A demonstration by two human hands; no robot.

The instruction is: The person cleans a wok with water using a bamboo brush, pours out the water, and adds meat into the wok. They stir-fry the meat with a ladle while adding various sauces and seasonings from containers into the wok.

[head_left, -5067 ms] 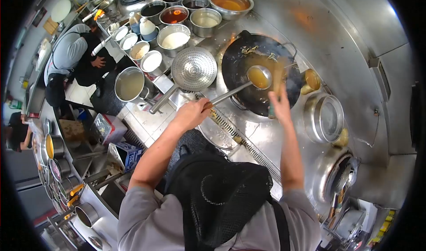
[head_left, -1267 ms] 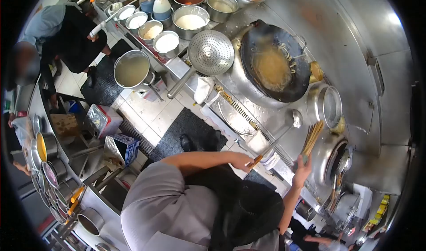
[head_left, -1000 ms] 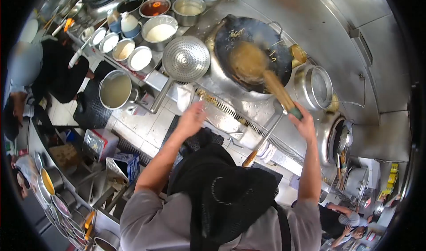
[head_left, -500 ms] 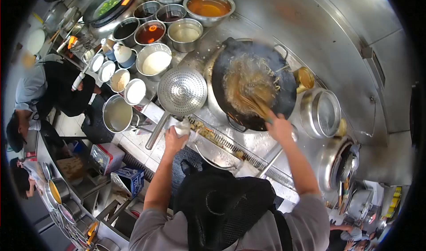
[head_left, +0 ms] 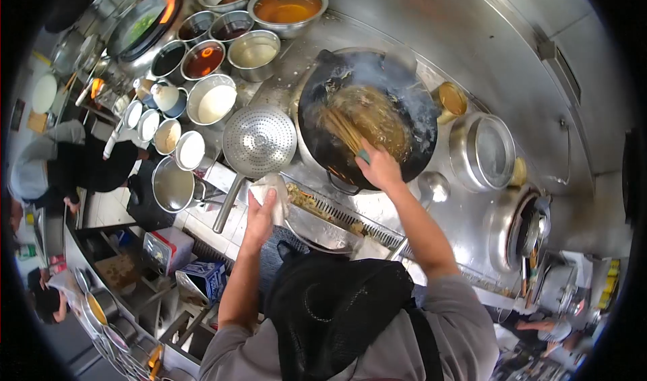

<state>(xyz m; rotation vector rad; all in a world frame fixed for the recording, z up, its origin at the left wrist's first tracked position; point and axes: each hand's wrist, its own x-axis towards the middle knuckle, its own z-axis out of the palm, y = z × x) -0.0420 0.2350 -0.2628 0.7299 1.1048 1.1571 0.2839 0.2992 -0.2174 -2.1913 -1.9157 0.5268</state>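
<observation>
My right hand [head_left: 379, 168] is closed round the green-banded end of a bamboo wok brush [head_left: 342, 129]. The bristles reach down into murky brown liquid [head_left: 381, 115] in a large black wok [head_left: 311, 111], with light steam and food scraps round its sides. My left hand [head_left: 260, 214] grips a crumpled white cloth [head_left: 276, 198], fingers pointing up, just right of the long handle of a perforated strainer [head_left: 259, 140]. Below the cloth lies a metal basin [head_left: 320, 238] beside a drain gutter [head_left: 313, 204] holding food scraps.
Steel bowls of sauces [head_left: 202, 59] and white seasonings [head_left: 216, 103] crowd the left. A flame [head_left: 170, 0] rises at another wok, upper left. A ladle [head_left: 435, 188], a steel pot [head_left: 495, 153] and a yellowish can [head_left: 451, 101] stand right. A co-worker in a black apron [head_left: 94, 162] stands left.
The brush and my right hand have swept left across the wok. My left hand has turned more upright, still with the cloth. Fewer strands show on the wok's side. The camera view has shifted slightly.
</observation>
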